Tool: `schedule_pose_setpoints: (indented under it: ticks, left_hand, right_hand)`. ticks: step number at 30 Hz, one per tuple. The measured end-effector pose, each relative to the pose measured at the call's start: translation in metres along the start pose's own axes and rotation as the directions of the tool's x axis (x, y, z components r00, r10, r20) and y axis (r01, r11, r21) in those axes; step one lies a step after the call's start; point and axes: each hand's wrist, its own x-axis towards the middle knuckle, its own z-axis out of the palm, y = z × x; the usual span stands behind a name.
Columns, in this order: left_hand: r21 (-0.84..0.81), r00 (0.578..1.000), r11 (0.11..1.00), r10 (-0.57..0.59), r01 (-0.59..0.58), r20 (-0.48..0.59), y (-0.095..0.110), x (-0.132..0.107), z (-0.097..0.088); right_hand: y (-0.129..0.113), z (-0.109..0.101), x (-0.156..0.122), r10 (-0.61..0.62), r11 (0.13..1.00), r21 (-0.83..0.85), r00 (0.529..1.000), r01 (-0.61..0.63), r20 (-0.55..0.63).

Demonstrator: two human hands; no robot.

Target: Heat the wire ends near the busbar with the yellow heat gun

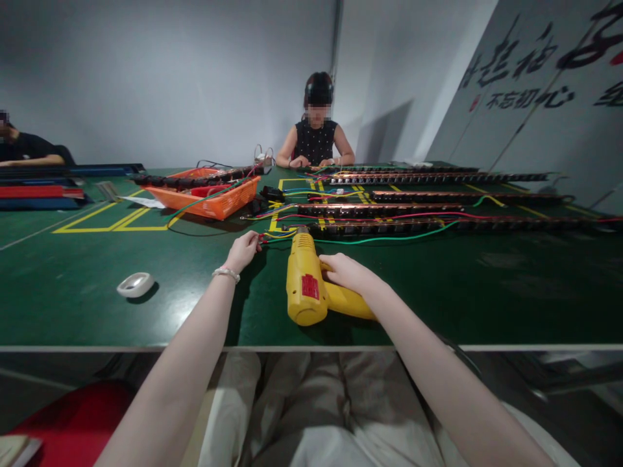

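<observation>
My right hand (344, 271) is wrapped round the handle of a yellow heat gun (300, 263) with a red label. Its metal nozzle points away from me, at the near end of a long dark strip (389, 227) with wires coming off it. To the left of the nozzle, my left hand (244, 251) has its fingers closed on the ends of thin wires. Among these are a green wire (389, 240) and yellow and blue ones. Which wires are pinched is too small to make out fully.
An orange basket (219, 204) holding dark strips and wires stands at the back left. A white tape roll (135, 285) lies at the left on the green table (195, 327). More strips (428, 176) lie across the right. A co-worker (316, 139) sits opposite, another person (29, 148) at far left.
</observation>
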Motion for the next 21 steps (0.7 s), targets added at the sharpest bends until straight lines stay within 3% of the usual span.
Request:
schedule_pose_setpoints:
  ticks: [11,21]
  left_hand:
    - [-0.03,0.999,0.999,0.043,-0.043,-0.01,-0.004,0.002,0.0]
    - [-0.033,1.0,0.999,0.015,-0.016,-0.018,0.004,-0.003,-0.004]
  right_hand:
    - [-0.043,0.005,0.003,-0.079,0.983,-0.164,0.997,0.079,0.005]
    - [-0.063,0.012,0.019,-0.142,0.963,-0.234,0.99,0.134,-0.015]
